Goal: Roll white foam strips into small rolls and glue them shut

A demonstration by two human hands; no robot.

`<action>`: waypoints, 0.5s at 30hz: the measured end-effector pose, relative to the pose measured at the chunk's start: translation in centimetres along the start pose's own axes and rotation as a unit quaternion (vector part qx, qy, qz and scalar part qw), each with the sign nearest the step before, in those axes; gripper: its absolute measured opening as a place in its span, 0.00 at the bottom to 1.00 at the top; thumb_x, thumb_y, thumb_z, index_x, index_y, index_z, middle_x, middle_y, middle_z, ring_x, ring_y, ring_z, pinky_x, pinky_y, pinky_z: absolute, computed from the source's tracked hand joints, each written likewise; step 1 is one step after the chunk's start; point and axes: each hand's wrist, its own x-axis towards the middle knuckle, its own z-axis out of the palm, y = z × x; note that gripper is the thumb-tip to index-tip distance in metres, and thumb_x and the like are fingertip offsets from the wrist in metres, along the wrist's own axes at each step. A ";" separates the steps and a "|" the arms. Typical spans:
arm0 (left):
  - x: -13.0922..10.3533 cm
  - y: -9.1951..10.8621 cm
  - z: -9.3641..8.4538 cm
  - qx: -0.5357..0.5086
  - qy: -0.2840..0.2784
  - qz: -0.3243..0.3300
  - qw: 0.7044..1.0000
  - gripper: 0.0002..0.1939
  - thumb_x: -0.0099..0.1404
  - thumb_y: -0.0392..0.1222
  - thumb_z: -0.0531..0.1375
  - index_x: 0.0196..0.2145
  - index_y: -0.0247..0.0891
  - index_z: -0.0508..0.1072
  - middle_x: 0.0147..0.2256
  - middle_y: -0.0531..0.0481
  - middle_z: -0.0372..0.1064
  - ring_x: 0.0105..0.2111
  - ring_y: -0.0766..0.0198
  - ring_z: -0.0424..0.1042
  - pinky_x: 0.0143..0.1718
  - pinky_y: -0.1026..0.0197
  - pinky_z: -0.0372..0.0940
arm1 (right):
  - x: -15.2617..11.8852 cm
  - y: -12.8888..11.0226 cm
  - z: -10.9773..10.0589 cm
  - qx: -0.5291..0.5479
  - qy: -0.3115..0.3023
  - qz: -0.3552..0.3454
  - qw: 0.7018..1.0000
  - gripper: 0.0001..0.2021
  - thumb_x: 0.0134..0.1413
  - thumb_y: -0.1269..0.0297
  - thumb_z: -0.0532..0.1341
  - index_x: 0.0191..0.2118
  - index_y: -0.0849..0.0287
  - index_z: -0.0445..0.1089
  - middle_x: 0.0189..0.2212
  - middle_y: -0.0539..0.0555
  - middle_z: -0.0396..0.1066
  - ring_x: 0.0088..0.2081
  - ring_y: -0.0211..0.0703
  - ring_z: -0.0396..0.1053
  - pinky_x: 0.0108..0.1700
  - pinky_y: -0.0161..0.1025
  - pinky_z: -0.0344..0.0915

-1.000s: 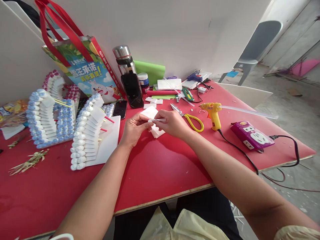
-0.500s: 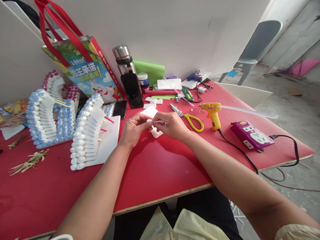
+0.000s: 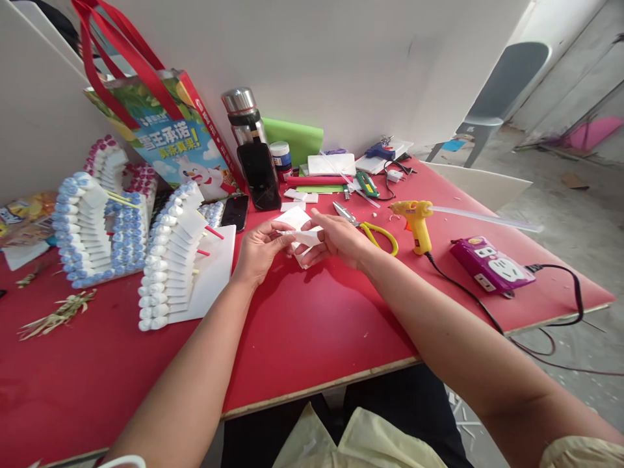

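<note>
Over the middle of the table, my left hand (image 3: 263, 250) pinches one end of a small white paper strip (image 3: 307, 238) between thumb and fingers. My right hand (image 3: 338, 240) is at the strip's other end, its thumb lifted and its fingers apart, the paper lying against or just by them. Beneath both hands are white paper pieces (image 3: 294, 216), partly covered by the fingers. Left of my left hand stands a curved row of white rolled-tip paper pieces (image 3: 168, 260) on a white board (image 3: 214, 286).
A yellow glue gun (image 3: 415, 224), yellow-handled pliers (image 3: 377, 237) and a purple power socket (image 3: 492, 265) lie to the right. Behind are a phone (image 3: 258, 175), a metal flask (image 3: 242, 117) and a printed bag (image 3: 180, 143). A blue-and-white paper piece (image 3: 80, 227) stands left.
My right hand has loosened from a closed pinch, its thumb rising and fingers spreading. More of the white strip shows between the hands. My left hand has stayed nearly in place.
</note>
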 end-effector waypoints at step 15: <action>-0.1 0.4 0.2 0.017 -0.006 0.016 1.000 0.13 0.52 0.45 0.73 0.34 0.38 0.81 0.24 0.52 0.72 0.21 0.68 0.68 0.27 0.63 0.66 | -0.1 0.3 -0.4 -0.036 -0.030 -0.054 0.997 0.21 0.44 0.54 0.74 0.36 0.60 0.68 0.24 0.47 0.69 0.23 0.35 0.70 0.32 0.41 0.77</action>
